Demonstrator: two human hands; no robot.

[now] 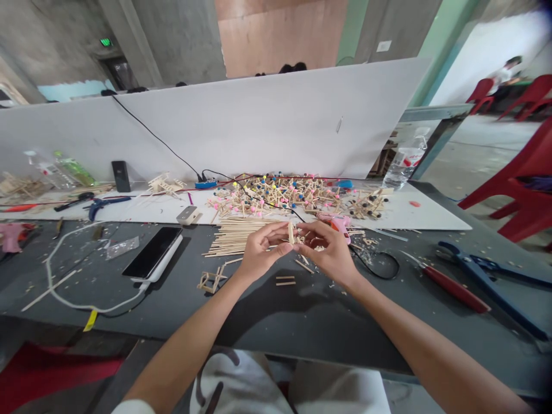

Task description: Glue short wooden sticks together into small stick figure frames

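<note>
Between the fingertips of my left hand point(266, 248) and my right hand point(326, 248) is a small piece made of wooden sticks point(291, 233), held upright above the dark table. Both hands pinch it, and fingers partly hide its shape. Below them, two short sticks point(285, 280) lie side by side on the table. A small wooden stick frame point(211, 280) stands to the left. Just behind my left hand lies a bundle of long thin sticks point(228, 236). Behind my right hand is a pink glue gun point(338, 223), partly covered by the fingers.
A heap of sticks with coloured ball tips point(276, 192) lies along the white board. To the left, a phone point(153, 253) with a white cable. To the right, a red-handled screwdriver-like tool point(455, 287), blue-handled pliers point(487, 282) and a water bottle point(407, 158).
</note>
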